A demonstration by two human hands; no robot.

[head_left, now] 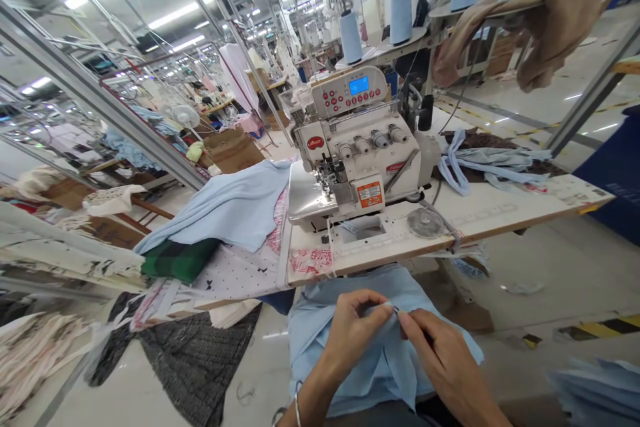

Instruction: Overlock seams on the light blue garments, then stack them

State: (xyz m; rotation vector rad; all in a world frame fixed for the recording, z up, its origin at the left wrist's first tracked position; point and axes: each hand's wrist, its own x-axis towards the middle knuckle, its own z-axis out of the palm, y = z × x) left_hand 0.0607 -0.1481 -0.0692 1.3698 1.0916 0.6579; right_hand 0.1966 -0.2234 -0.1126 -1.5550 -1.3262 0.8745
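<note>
Light-blue fabric [360, 373] is spread over my lap below the edge of the sewing table. My left hand [353, 330] is closed, pinching a bit of this fabric between thumb and forefinger. Close beside it, my right hand [440, 347] is closed too, its thumb and forefinger pinching the same cloth. A small dark piece [396, 309] shows between the fingertips of both hands; its kind is too small to make out. Directly ahead stands a white overlock sewing machine [370, 147] with a lit blue display, its presser foot area above the metal plate.
Light-blue cloth [230, 203] lies left of the machine, over a folded green-and-black piece [180, 259]. Pale blue strips [457, 163] rest on the table's right side. Thread cones [351, 37] stand behind. Dark fabric [200, 360] hangs at lower left.
</note>
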